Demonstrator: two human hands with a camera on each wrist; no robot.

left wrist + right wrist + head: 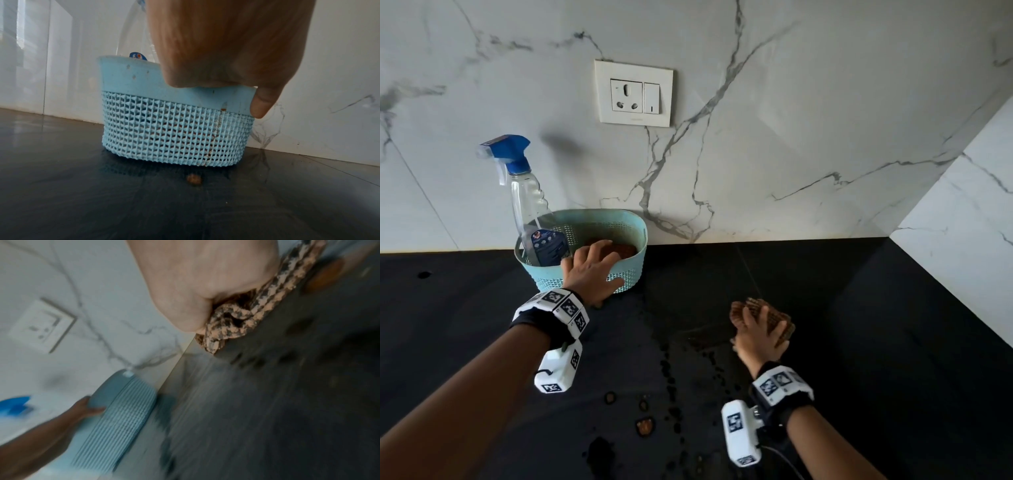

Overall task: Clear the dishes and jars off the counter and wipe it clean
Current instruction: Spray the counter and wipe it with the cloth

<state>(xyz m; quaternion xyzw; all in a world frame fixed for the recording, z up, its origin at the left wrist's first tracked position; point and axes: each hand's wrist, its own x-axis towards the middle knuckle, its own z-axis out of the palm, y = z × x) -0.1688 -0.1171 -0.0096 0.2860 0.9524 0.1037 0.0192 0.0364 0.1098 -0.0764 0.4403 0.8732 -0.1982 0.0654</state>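
Wiping step in hand: right hand point(760, 329) clamps a crumpled brown cloth point(779, 317) against the black tabletop point(893, 342). Left hand point(592, 270) grips the blue basket point(626, 226) rim. Next move likely requires sweeping toward the brown spills point(645, 426).

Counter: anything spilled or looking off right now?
Yes. Brown blobs and dark wet droplets spatter the black counter between the arms. The left hand grips the blue basket, whose front shows a brownish drip; the right hand holds a cloth.
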